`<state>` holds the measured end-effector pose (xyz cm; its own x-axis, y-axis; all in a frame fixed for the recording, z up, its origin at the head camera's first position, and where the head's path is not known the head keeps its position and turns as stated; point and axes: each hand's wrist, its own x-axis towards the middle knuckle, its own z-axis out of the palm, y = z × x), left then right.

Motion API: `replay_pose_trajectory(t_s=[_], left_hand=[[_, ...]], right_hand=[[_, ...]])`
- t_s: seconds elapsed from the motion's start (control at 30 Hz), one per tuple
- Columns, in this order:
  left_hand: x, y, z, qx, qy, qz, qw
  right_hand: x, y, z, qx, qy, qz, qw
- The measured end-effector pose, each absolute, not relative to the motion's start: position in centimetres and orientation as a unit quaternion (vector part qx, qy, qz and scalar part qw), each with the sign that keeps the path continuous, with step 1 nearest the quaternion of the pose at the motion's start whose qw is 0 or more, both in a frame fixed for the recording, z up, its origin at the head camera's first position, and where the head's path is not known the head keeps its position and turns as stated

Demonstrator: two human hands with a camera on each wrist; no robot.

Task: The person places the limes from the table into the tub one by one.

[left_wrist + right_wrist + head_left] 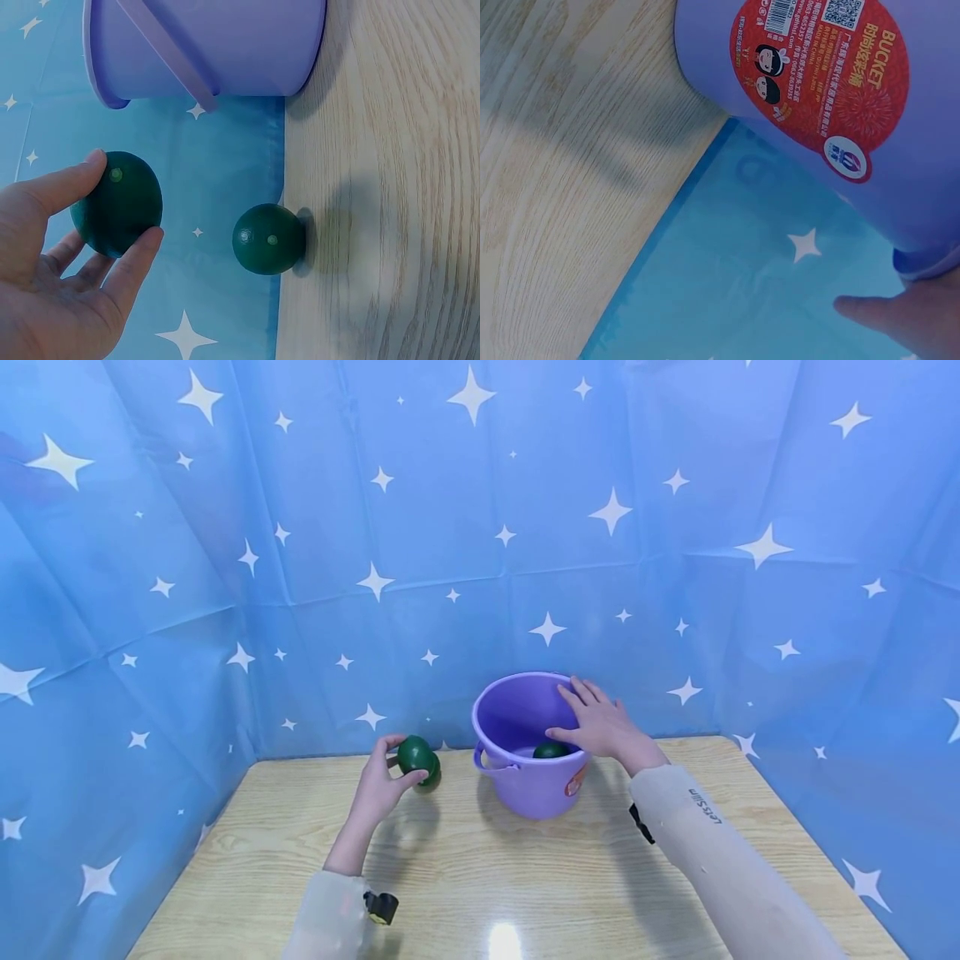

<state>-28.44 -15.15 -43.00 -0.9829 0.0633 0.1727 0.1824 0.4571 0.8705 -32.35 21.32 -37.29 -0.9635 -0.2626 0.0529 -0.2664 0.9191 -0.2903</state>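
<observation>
Nearest on the desk [480, 877], both forearms are cut off by the near edge, so only sleeves and wrists are seen; two hands are counted. The left hand [378, 785] is raised over the left half of the desk, and a green ball [415, 753] is pinched between its thumb and fingertips, clear of the surface; most of a second green ball [268, 238] is hidden behind the first from the head camera, but it is shown plainly by the left wrist camera, resting on the desk near the far edge. Further back, a purple bucket [528, 777] stands near the middle of the far edge; the right hand [600, 725] is laid flat with straight fingers over its right rim, nothing being gripped. A third green ball [551, 750] is partly seen inside the bucket, the rest covered by the wall and the hand; three balls and one bucket are counted. The red label [821, 71] is largely turned away from the head camera; its small print is hard to read. Behind, the starred blue backdrop [480, 527] is seen.
</observation>
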Motion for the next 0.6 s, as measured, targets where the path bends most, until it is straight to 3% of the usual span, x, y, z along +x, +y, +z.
replay_pose_trajectory(t_s=[0.6], left_hand=[[-28.25,-14.64,-42.61,-0.074,-0.846,-0.525,0.058]], right_hand=[[-32.42,21.5,-37.31,0.138,-0.979,0.153,0.011]])
